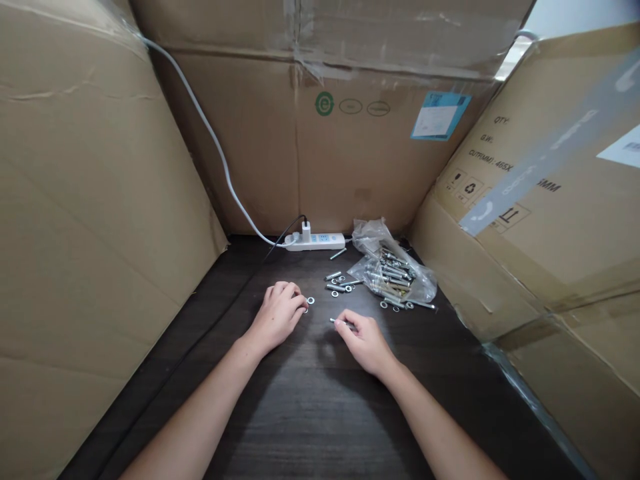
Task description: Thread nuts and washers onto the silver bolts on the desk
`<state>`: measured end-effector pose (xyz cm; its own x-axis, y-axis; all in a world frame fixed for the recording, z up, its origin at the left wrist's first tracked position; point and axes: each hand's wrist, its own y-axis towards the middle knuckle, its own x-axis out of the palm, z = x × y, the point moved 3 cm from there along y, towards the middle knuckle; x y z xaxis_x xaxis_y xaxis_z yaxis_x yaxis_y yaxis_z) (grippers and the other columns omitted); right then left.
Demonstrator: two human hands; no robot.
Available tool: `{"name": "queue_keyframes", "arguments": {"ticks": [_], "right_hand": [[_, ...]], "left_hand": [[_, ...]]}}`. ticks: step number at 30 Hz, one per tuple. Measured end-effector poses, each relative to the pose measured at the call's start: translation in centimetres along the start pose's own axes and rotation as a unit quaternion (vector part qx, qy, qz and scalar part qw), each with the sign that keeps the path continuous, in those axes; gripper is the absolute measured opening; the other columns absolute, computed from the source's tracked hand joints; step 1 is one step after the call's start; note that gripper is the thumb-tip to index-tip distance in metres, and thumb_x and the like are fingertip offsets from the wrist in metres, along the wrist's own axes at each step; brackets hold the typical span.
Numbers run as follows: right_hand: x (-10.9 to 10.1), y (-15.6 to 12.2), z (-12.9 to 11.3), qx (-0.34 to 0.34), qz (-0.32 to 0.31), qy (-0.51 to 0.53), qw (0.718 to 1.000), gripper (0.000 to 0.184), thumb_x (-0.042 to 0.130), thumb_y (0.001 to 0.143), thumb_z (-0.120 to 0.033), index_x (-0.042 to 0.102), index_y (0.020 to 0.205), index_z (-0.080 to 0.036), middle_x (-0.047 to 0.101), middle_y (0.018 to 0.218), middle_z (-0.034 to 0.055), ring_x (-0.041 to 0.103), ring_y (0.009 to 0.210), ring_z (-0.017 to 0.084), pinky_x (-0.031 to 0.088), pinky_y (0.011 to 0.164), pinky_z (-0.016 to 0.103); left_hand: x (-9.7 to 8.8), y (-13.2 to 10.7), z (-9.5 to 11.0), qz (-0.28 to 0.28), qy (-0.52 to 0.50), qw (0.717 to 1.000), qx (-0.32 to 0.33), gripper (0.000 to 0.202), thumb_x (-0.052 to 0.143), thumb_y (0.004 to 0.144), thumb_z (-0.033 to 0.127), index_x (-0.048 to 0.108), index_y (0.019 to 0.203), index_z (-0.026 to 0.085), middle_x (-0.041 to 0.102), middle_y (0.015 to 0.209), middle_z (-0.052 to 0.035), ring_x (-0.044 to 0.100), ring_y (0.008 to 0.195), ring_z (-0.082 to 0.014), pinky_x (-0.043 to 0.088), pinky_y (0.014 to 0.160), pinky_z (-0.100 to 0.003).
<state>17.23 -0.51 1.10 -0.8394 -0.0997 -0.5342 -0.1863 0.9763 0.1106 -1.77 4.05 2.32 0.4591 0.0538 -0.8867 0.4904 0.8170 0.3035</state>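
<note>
My left hand (278, 312) rests on the dark wooden table (310, 407) with its fingers curled, the fingertips touching a small metal washer (305, 309); another washer (311, 301) lies just beside it. My right hand (364, 340) pinches a small silver bolt (336, 321) whose end sticks out to the left. Loose bolts and washers (340, 283) lie scattered just beyond both hands. A clear plastic bag (395, 267) holding several long bolts lies to the right of them.
Big cardboard boxes wall the table in at the left (90, 220), back (325, 133) and right (550, 200). A white power strip (316, 241) with a plugged-in charger lies against the back box, its white cable (200, 120) running up to the left.
</note>
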Motion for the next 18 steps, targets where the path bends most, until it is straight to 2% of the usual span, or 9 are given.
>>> {"name": "queue_keyframes", "arguments": {"ticks": [8, 13, 18], "right_hand": [[-0.1, 0.0, -0.1, -0.001, -0.003, -0.001, 1.000, 0.028, 0.044, 0.088, -0.036, 0.054, 0.070, -0.017, 0.047, 0.059, -0.0036, 0.042, 0.054, 0.010, 0.030, 0.052, 0.020], [0.0, 0.0, 0.0, 0.000, -0.005, -0.001, 1.000, 0.028, 0.045, 0.088, -0.036, 0.054, 0.070, -0.016, 0.047, 0.059, -0.0041, 0.042, 0.053, 0.009, 0.029, 0.051, 0.020], [0.0, 0.0, 0.0, -0.001, -0.003, -0.004, 1.000, 0.028, 0.045, 0.089, -0.035, 0.055, 0.071, -0.017, 0.048, 0.059, -0.0041, 0.043, 0.055, 0.009, 0.029, 0.052, 0.020]], "left_hand": [[-0.4, -0.3, 0.2, -0.022, 0.031, 0.999, 0.021, 0.008, 0.054, 0.084, 0.022, 0.060, 0.089, 0.023, 0.054, 0.099, -0.0037, 0.043, 0.101, -0.0229, 0.034, 0.087, -0.040], [-0.2, 0.0, 0.1, -0.017, 0.053, 0.998, 0.035, 0.006, 0.054, 0.085, 0.022, 0.059, 0.085, 0.020, 0.056, 0.090, -0.0037, 0.044, 0.099, -0.0227, 0.034, 0.088, -0.040], [-0.5, -0.1, 1.5, -0.003, 0.014, 0.999, 0.051, 0.013, 0.047, 0.090, 0.022, 0.058, 0.086, 0.019, 0.058, 0.089, -0.0033, 0.045, 0.094, -0.0210, 0.034, 0.086, -0.038]]}}
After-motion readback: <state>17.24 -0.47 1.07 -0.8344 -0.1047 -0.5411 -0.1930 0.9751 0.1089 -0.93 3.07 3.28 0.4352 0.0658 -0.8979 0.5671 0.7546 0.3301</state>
